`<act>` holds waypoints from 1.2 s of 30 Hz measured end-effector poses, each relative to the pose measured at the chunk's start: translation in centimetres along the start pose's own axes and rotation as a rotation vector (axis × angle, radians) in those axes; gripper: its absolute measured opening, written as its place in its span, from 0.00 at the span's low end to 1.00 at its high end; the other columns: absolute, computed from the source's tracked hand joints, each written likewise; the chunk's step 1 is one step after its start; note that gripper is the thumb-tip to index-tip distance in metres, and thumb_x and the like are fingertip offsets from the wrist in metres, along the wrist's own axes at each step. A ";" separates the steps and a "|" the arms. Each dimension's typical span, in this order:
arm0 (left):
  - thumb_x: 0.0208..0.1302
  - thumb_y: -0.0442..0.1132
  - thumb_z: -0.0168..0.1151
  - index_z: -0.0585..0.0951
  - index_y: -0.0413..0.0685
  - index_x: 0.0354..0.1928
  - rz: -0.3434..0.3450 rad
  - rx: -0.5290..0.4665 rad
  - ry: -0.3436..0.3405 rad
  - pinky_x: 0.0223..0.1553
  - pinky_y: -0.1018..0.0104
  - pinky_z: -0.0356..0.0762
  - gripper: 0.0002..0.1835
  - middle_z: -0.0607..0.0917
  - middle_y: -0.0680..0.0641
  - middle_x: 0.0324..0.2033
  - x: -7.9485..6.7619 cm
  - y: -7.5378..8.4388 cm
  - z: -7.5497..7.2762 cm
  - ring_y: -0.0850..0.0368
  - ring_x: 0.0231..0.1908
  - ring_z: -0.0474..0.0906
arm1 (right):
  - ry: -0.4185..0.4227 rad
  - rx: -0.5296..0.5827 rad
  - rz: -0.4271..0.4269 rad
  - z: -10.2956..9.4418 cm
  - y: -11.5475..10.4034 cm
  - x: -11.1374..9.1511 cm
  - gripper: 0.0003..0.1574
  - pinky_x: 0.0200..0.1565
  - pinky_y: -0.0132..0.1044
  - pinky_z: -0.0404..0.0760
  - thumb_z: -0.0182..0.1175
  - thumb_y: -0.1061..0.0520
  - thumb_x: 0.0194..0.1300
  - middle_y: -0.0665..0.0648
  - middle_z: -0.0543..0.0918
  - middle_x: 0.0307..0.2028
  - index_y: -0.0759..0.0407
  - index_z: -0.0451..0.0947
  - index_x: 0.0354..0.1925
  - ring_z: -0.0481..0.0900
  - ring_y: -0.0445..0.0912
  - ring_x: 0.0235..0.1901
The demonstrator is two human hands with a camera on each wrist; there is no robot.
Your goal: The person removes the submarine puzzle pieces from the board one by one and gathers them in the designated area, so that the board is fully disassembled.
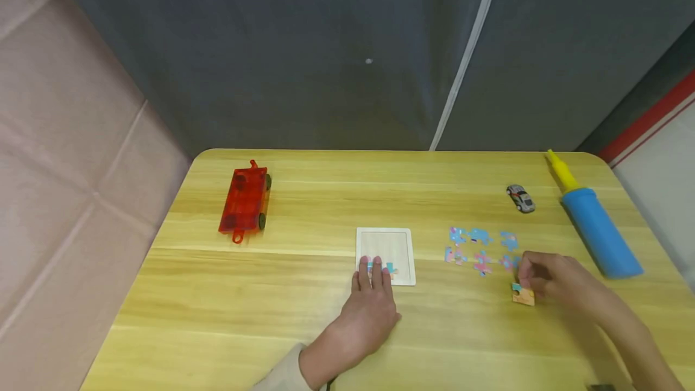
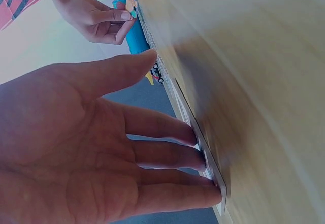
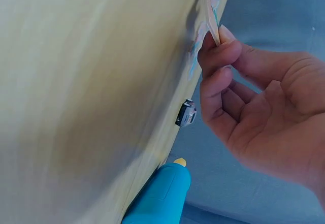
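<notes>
A square, pale puzzle tray point(image 1: 385, 246) lies at the middle of the table, with a few pieces along its lower edge. On that lower part rest the extended fingertips of my left hand point(image 1: 369, 315), partly covering the pieces. My right hand point(image 1: 559, 276) pinches an orange and teal puzzle piece point(image 1: 523, 297) between thumb and forefinger, just above the table; the right wrist view shows this piece point(image 3: 212, 21) nearly edge-on. Beside that hand, to its left, several loose blue and pink puzzle pieces point(image 1: 481, 262) lie in loose rows.
A red see-through toy wagon point(image 1: 244, 201) stands at the left of the table. Towards the back right are a small silver toy car point(image 1: 520, 198) and a blue hand pump point(image 1: 602, 233) with a yellow nozzle. Dark panels point(image 1: 304, 65) rise behind the table's far edge.
</notes>
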State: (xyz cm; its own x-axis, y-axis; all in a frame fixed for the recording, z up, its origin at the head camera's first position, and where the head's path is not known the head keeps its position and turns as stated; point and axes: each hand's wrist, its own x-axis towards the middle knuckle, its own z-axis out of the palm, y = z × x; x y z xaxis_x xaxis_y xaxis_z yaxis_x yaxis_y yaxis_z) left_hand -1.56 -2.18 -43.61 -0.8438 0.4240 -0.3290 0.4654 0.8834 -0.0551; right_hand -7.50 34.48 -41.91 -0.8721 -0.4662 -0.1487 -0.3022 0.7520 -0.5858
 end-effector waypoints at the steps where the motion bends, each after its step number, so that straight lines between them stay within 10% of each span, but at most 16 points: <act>1: 0.83 0.62 0.58 0.67 0.33 0.81 0.002 0.001 0.001 0.74 0.45 0.75 0.43 0.64 0.27 0.82 0.0 0.0 -0.1 0.24 0.81 0.60 | 0.003 -0.009 -0.002 0.1 0.1 0.0 0.19 0.30 0.31 0.73 0.69 0.73 0.69 0.39 0.78 0.30 0.51 0.77 0.33 0.69 0.29 0.30; 10: 0.83 0.62 0.58 0.68 0.32 0.81 0.022 0.029 0.024 0.72 0.46 0.77 0.43 0.65 0.26 0.80 -0.4 0.0 -0.3 0.23 0.79 0.63 | 0.012 -0.114 0.078 0.6 0.0 0.2 0.17 0.34 0.33 0.74 0.70 0.71 0.69 0.44 0.81 0.31 0.52 0.76 0.33 0.71 0.33 0.32; 19: 0.83 0.64 0.55 0.65 0.32 0.82 0.011 -0.041 0.060 0.74 0.43 0.74 0.46 0.61 0.26 0.82 1.0 -0.3 2.9 0.22 0.81 0.58 | 0.027 -0.161 0.216 1.7 -1.7 -0.1 0.14 0.34 0.43 0.73 0.69 0.70 0.63 0.51 0.77 0.33 0.56 0.74 0.36 0.72 0.47 0.33; 24: 0.84 0.63 0.54 0.65 0.34 0.83 0.010 -0.062 -0.014 0.75 0.46 0.73 0.44 0.59 0.26 0.83 0.3 -0.7 0.2 0.25 0.82 0.57 | 0.079 -0.211 0.222 1.8 -3.7 0.5 0.12 0.30 0.47 0.76 0.71 0.65 0.70 0.58 0.74 0.37 0.59 0.75 0.38 0.73 0.49 0.33; 27: 0.86 0.61 0.51 0.63 0.35 0.84 0.020 -0.118 -0.051 0.74 0.46 0.74 0.42 0.56 0.25 0.84 -0.1 -1.1 -0.8 0.26 0.83 0.56 | 0.097 -0.194 0.155 2.0 -6.0 2.4 0.09 0.31 0.45 0.79 0.72 0.61 0.73 0.55 0.79 0.37 0.59 0.80 0.39 0.76 0.46 0.33; 36: 0.84 0.65 0.51 0.62 0.35 0.85 0.003 -0.194 -0.020 0.72 0.35 0.73 0.46 0.51 0.24 0.84 1.2 -1.4 2.7 0.24 0.84 0.47 | -0.021 -0.073 -0.176 4.1 -13.7 8.3 0.04 0.37 0.33 0.81 0.72 0.58 0.75 0.46 0.84 0.37 0.55 0.86 0.39 0.80 0.38 0.35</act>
State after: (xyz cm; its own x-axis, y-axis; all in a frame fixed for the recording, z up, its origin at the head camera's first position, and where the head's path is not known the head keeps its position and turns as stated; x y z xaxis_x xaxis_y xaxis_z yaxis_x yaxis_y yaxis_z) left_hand -2.47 -3.43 -46.45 -0.8363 0.4241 -0.3474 0.4058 0.9050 0.1280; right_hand -9.01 18.43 -38.37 -0.7954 -0.6024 -0.0664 -0.4769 0.6897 -0.5449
